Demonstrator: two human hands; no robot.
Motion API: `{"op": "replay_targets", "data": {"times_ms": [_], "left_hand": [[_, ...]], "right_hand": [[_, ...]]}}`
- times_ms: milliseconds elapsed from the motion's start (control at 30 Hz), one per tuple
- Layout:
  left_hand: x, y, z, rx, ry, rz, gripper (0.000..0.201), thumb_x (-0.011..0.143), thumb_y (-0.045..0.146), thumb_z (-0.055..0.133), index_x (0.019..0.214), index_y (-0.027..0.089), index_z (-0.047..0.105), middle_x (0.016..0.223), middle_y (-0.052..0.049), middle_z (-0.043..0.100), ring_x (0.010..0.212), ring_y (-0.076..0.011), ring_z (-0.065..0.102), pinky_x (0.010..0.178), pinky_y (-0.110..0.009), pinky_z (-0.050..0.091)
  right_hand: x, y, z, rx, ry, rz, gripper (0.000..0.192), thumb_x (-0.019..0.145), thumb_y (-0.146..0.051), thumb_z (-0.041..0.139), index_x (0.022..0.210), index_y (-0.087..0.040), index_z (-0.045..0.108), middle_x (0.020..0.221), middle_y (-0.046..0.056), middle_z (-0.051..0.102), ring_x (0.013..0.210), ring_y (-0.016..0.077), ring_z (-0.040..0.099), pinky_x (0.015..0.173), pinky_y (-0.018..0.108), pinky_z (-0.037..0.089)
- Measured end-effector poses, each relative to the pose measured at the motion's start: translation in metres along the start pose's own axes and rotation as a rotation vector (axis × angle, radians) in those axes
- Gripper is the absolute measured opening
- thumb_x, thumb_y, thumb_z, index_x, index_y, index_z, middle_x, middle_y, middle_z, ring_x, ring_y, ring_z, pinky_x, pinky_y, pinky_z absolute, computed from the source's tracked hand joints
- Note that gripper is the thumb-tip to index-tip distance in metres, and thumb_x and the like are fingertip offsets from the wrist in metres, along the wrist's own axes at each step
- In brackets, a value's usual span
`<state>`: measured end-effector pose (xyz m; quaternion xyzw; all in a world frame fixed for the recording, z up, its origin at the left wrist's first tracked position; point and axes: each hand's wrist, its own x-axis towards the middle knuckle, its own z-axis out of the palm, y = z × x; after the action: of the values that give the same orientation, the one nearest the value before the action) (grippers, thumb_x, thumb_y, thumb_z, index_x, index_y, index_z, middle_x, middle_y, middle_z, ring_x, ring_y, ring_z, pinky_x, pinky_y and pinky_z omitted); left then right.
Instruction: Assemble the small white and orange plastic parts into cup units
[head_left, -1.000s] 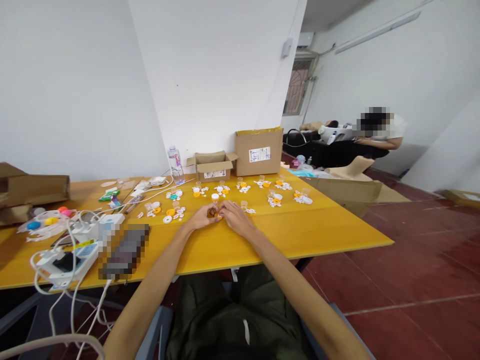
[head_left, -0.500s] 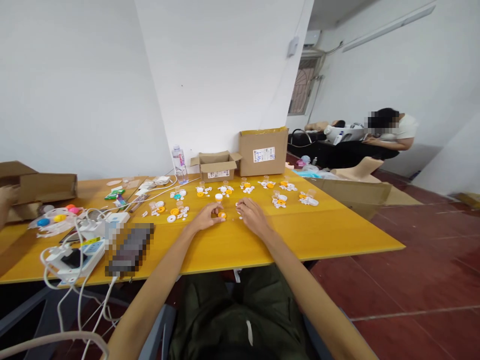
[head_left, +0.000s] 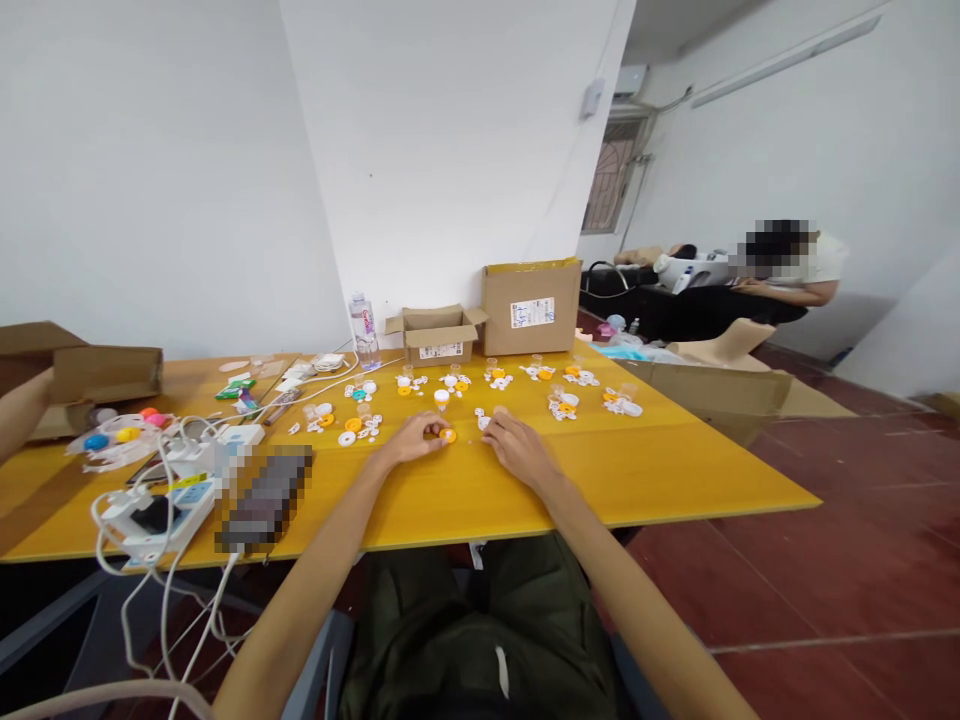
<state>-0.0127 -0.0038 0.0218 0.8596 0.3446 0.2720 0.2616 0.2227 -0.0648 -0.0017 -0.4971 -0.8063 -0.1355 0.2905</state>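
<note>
My left hand [head_left: 411, 440] rests on the yellow table [head_left: 660, 470] with its fingertips pinching a small orange ring-shaped part [head_left: 447, 435]. A hand's width to the right, my right hand [head_left: 516, 447] lies palm down, fingertips at small white pieces [head_left: 481, 418]; whether it grips one is hidden. Just behind the orange part stands a small white capped piece [head_left: 441, 397]. Several little groups of white and orange parts [head_left: 559, 402] lie in rows across the table beyond my hands.
Two cardboard boxes [head_left: 531, 306] and a water bottle [head_left: 364, 331] stand at the wall. Cables, a power strip [head_left: 161, 505] and coloured caps [head_left: 120, 436] crowd the left side, where another person's arm [head_left: 19, 412] shows. A seated person [head_left: 787, 275] is far right.
My hands, joined on the orange part a second ago, have separated: the right one slid right to the white pieces, the left stays on the orange part. The view drifted slightly.
</note>
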Motion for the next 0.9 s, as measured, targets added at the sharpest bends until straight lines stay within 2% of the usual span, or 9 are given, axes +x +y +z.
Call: {"op": "replay_targets", "data": {"times_ms": [200, 467, 733, 900], "left_hand": [[-0.001, -0.003, 0.003, -0.005, 0.054, -0.02, 0.024, 0.078, 0.041, 0.07, 0.088, 0.02, 0.068, 0.087, -0.003, 0.064, 0.084, -0.0187, 0.058, 0.083, -0.033, 0.049], [-0.002, -0.003, 0.001, -0.003, 0.006, -0.011, 0.031, 0.079, 0.038, 0.069, 0.105, 0.021, 0.069, 0.093, -0.003, 0.064, 0.088, -0.0188, 0.058, 0.087, -0.033, 0.048], [-0.002, 0.0, 0.001, -0.03, 0.019, -0.004, 0.017, 0.079, 0.031, 0.068, 0.092, 0.02, 0.07, 0.088, -0.003, 0.065, 0.085, -0.0185, 0.058, 0.084, -0.033, 0.049], [-0.002, 0.0, 0.001, -0.046, 0.03, -0.004, 0.015, 0.079, 0.03, 0.068, 0.09, 0.019, 0.069, 0.087, -0.002, 0.065, 0.084, -0.0174, 0.059, 0.084, -0.032, 0.05]], "right_hand": [[0.002, 0.001, 0.003, 0.022, -0.033, 0.046, 0.018, 0.092, -0.011, 0.054, 0.084, -0.022, 0.065, 0.092, 0.007, 0.066, 0.092, 0.0213, 0.063, 0.083, 0.032, 0.052], [0.002, 0.0, 0.004, 0.098, 0.006, 0.019, 0.018, 0.092, -0.01, 0.053, 0.085, -0.023, 0.063, 0.093, 0.007, 0.064, 0.095, 0.0228, 0.06, 0.083, 0.035, 0.051], [0.004, -0.005, 0.006, 0.146, 0.061, -0.023, 0.017, 0.092, -0.013, 0.055, 0.085, -0.025, 0.065, 0.102, 0.009, 0.065, 0.1, 0.0247, 0.06, 0.085, 0.039, 0.051], [0.014, -0.01, 0.007, 0.218, 0.077, -0.004, 0.016, 0.091, -0.014, 0.057, 0.083, -0.024, 0.066, 0.101, 0.008, 0.065, 0.096, 0.0227, 0.06, 0.085, 0.038, 0.049]]}}
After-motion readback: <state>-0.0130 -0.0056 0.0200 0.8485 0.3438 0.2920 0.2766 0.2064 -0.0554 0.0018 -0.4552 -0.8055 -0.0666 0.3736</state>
